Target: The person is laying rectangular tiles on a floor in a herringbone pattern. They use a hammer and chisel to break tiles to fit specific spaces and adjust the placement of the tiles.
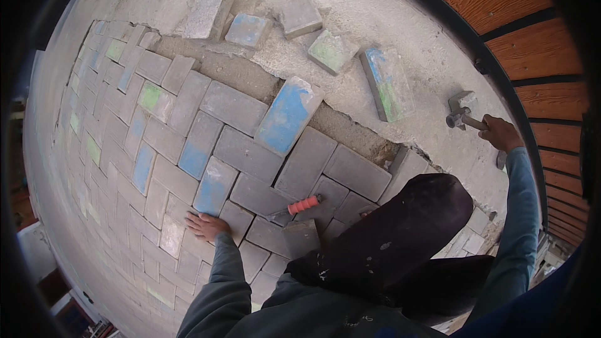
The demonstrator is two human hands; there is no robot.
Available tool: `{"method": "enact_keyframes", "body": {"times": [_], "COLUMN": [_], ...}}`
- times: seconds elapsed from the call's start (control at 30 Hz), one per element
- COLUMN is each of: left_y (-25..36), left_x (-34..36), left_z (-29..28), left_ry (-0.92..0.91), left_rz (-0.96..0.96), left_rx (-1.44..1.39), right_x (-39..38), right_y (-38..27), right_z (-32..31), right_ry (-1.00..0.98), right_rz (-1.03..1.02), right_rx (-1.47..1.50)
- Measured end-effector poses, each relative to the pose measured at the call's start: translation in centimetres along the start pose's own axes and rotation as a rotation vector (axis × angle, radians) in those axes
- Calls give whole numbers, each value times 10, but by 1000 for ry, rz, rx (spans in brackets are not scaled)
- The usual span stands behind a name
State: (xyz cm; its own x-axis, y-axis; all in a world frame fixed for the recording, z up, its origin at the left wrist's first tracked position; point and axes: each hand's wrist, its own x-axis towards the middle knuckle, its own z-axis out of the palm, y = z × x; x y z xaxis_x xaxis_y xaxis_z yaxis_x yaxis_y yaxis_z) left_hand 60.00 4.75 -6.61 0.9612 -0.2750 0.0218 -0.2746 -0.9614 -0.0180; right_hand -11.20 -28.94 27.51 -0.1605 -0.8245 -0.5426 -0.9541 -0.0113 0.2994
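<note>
My left hand (pixel 206 226) rests flat on the grey paving blocks (pixel 244 156), fingers spread, beside a paver with blue paint (pixel 215 186). Out to the right, my right hand (pixel 501 133) grips the handle of a hammer (pixel 474 123). The hammer's metal head is over the concrete strip, close to a small broken paver piece (pixel 462 100); whether they touch, I cannot tell. A tool with a red ribbed handle (pixel 304 205) and a thin metal blade lies on the pavers near my knee. A loose cut block (pixel 300 238) sits beside it.
Several loose pavers lie on the concrete strip (pixel 350 0), among them a blue-and-green one (pixel 387 84). A sandy gap (pixel 350 131) runs along the paving's edge. One blue-painted paver (pixel 289 116) overlaps that gap. A wooden-slatted gate (pixel 507 0) borders the right side.
</note>
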Motion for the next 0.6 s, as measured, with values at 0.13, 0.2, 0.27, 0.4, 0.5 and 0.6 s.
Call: {"method": "enact_keyframes", "body": {"times": [0.13, 0.2, 0.27, 0.4, 0.5, 0.6], "left_y": [0, 1, 7, -5, -1, 46], "left_x": [7, 11, 2, -69, -124, -184], "left_z": [4, -2, -14, -23, -30, -71], "left_ry": [25, -10, -195, -378, -539, -721], "left_rz": [18, -22, 46, 934, 1372, 1346], "left_rx": [67, 102, 72, -297, -330, -307], "right_x": [-23, -17, -12, 7, 7, 19], "right_y": [65, 108, 121, 139, 154, 180], "right_z": [43, 93, 106, 124, 137, 168], "right_ry": [-53, 23, -81, -232, -247, -191], "right_rz": [88, 59, 81, 222, 245, 239], "right_rx": [34, 85, 85, 126, 190, 226]}}
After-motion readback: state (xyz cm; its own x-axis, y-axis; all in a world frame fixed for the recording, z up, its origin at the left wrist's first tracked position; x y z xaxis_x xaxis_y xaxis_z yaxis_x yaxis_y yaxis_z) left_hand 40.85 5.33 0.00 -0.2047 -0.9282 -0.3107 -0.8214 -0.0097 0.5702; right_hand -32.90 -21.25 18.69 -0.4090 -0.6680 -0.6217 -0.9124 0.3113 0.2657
